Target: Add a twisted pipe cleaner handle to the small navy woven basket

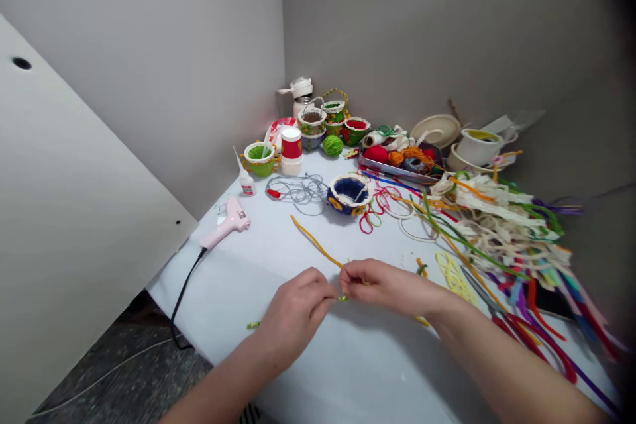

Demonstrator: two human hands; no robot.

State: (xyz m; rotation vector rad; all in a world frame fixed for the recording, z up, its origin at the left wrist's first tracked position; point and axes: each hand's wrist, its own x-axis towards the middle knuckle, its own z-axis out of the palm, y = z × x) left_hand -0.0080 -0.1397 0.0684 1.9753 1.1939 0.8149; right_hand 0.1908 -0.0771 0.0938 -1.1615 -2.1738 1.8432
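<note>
The yellow cord (318, 245) and green cord (342, 299) lie at the fingertips of the left grip (330, 298) and right grip (345, 285), both pinched narrow. Beneath both grips: a white bench (238, 278); beyond, grey walls (422, 33).

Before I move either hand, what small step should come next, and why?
Probably draw the yellow strand in with the right hand while the left hand steadies the green strand: the yellow one's long end lies loose on the table, and green shows between the two hands' fingertips.
</note>
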